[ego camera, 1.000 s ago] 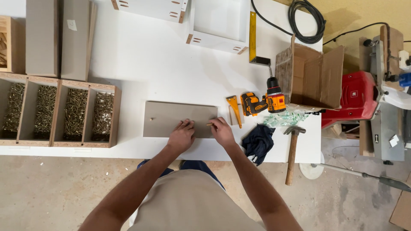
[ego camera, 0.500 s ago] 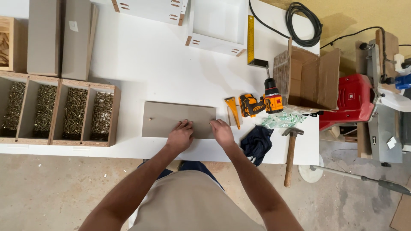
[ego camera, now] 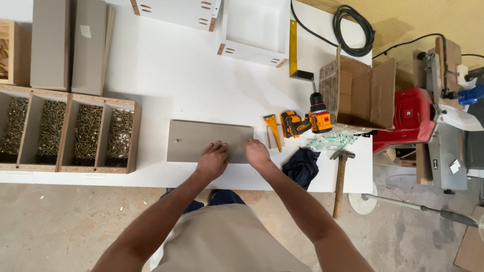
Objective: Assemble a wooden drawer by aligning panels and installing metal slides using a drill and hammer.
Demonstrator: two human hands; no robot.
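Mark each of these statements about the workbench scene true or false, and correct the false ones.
1. Both hands, left hand and right hand, rest on the grey panel. True.
2. The cordless drill lies left of the panel. False: it lies to the right.
3. The hammer hangs partly over the edge of the white table. True.
4. The wooden screw bins are empty. False: they hold screws.
5. The right hand holds the dark cloth. False: the cloth lies apart beside it.

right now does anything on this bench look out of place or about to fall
Yes: the hammer lies with its head on the white table and its wooden handle hanging past the front edge. Both hands rest on the grey panel.
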